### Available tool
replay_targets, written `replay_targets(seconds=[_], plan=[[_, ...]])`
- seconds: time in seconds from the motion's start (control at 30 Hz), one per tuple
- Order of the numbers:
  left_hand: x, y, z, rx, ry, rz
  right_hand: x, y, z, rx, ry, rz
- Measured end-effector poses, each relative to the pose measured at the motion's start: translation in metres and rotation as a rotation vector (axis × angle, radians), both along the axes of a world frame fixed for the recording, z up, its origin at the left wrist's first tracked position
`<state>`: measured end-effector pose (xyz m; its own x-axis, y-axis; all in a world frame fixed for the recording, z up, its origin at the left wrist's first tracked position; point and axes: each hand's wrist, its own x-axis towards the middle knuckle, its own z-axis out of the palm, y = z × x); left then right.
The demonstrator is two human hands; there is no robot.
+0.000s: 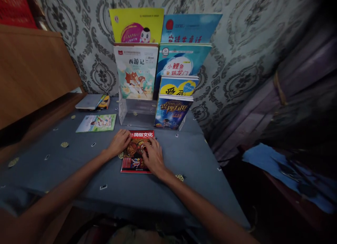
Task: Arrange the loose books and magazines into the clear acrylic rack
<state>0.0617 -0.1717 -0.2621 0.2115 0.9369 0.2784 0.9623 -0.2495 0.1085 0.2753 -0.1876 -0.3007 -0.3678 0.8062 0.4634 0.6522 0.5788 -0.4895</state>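
A red-bordered book (138, 167) lies face up on the table, its dark cover showing masks and a colourful figure. At its upper left edge rests my left hand (120, 142), fingers over the cover's side. My right hand (154, 156) lies on the right half of the cover, thumb and fingers apart and touching it. Part of the title and the middle of the picture are hidden under my hands. Just behind the book stands a clear tiered book rack (138, 110) with several books in it.
On the rack are a white book (137, 72), a dark blue book (172, 112), a yellow book (137, 25) and several blue ones. A green book (97, 123) and a small stack of books (91, 101) lie at the left. Blue cloth (273, 167) lies at the right.
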Motion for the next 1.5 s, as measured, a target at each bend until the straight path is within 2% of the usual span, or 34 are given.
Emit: replay_targets(seconds=[0.23,0.5,0.67,0.9,1.13,1.33,1.5], plan=[[0.005,0.000,0.006,0.016,0.144,0.060,-0.004,0.002,0.028,0.032,-0.214,0.129],[-0.001,0.003,-0.009,0.081,-0.030,-0.078,-0.015,0.036,0.038,-0.045,-0.302,0.277],[-0.002,0.006,-0.012,0.095,-0.037,-0.100,-0.015,0.041,0.042,-0.082,-0.362,0.262],[0.008,0.001,0.008,0.017,0.130,-0.044,-0.016,0.038,0.046,-0.101,-0.377,0.251],[0.031,0.003,0.022,-0.042,0.262,0.010,-0.014,0.034,0.044,-0.146,-0.347,0.030],[0.038,0.004,0.019,-0.047,0.191,-0.010,-0.015,0.035,0.040,-0.158,-0.338,0.028],[0.037,0.003,0.024,-0.090,0.171,0.016,-0.010,0.043,0.035,-0.183,-0.316,0.053]])
